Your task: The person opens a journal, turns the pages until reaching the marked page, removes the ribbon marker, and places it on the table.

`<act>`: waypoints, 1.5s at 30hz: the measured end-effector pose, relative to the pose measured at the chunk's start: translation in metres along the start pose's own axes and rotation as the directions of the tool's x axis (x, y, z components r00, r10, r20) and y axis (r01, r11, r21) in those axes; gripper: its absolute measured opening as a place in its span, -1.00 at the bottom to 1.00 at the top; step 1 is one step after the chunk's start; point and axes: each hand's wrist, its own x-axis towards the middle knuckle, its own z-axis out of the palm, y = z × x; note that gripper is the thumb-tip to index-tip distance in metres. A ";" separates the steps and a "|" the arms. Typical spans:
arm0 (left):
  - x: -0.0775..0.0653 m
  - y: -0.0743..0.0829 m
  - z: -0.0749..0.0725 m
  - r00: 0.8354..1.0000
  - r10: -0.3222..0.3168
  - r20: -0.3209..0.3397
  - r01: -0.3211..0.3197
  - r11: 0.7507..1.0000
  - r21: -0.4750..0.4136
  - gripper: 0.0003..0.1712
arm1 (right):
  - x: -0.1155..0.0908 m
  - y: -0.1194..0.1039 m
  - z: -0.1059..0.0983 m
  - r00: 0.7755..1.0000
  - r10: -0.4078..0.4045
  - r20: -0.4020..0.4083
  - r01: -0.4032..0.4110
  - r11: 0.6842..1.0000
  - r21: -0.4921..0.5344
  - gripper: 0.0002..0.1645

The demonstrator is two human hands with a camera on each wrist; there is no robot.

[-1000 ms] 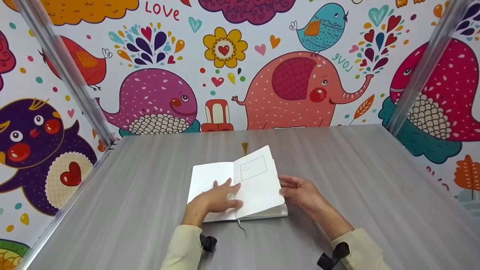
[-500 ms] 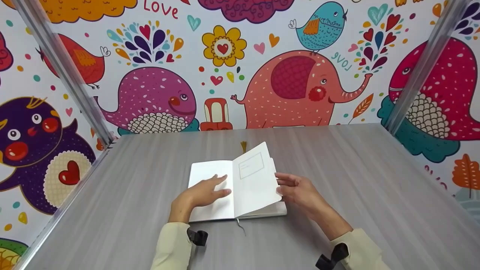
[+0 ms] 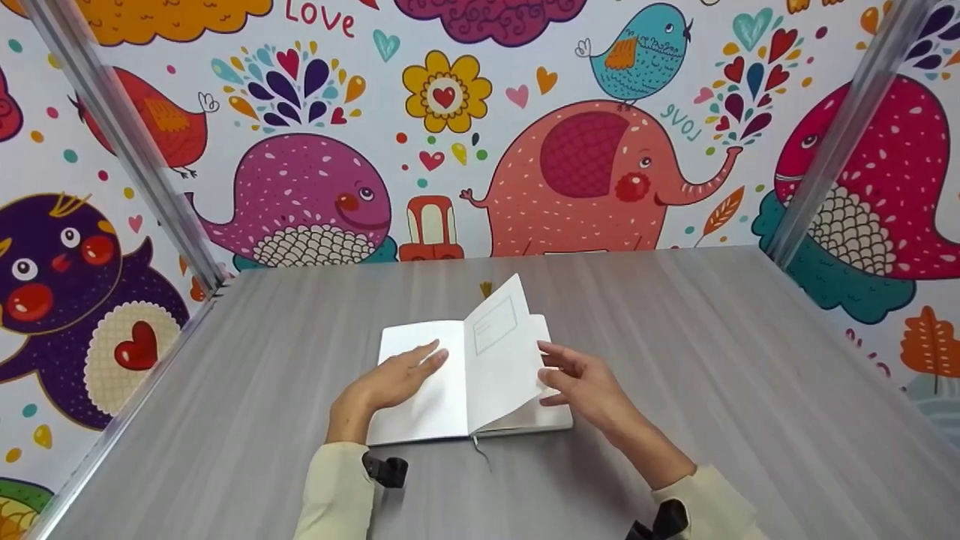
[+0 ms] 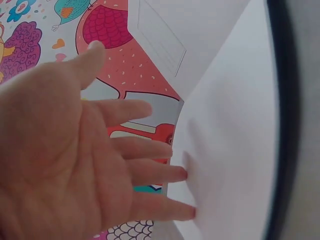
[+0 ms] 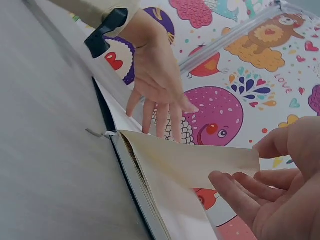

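Observation:
An open notebook lies on the table, its blank left half flat. My left hand is over that half with straight fingers, its lower fingertips right at the paper in the left wrist view. My right hand pinches the outer edge of a raised page between thumb and fingers. This page bears a printed rectangle near its top and bends upward from the spine. In the right wrist view, the lifted page stands away from the pages beneath it.
A grey ribbon marker trails from the notebook's lower spine onto the wood-grain table. A small golden tassel shows behind the notebook. Cartoon-printed walls and metal posts enclose the table's back and sides.
My left hand has slid left from the spine onto the left half. My right hand has moved slightly left, and the pinched page has risen more steeply, uncovering more of the page below.

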 end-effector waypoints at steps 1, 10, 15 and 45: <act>0.000 -0.001 -0.001 1.000 0.000 -0.007 0.000 1.000 -0.012 -0.21 | -0.001 -0.001 0.001 1.000 -0.017 0.002 0.017 1.000 -0.024 -0.43; 0.002 0.000 -0.005 0.999 -0.001 -0.039 -0.001 0.998 -0.062 -0.20 | -0.005 -0.006 0.007 0.983 -0.147 0.112 0.165 0.971 -0.171 -0.27; 0.004 0.002 -0.003 1.000 -0.014 -0.025 0.012 0.999 -0.044 -0.14 | -0.006 -0.005 0.012 0.948 -0.207 0.243 0.251 0.953 -0.170 -0.26; -0.009 -0.005 -0.022 0.987 0.003 -0.160 -0.027 0.988 -0.149 -0.12 | 0.004 0.014 0.058 0.878 -0.130 0.461 0.419 0.673 -0.609 -0.26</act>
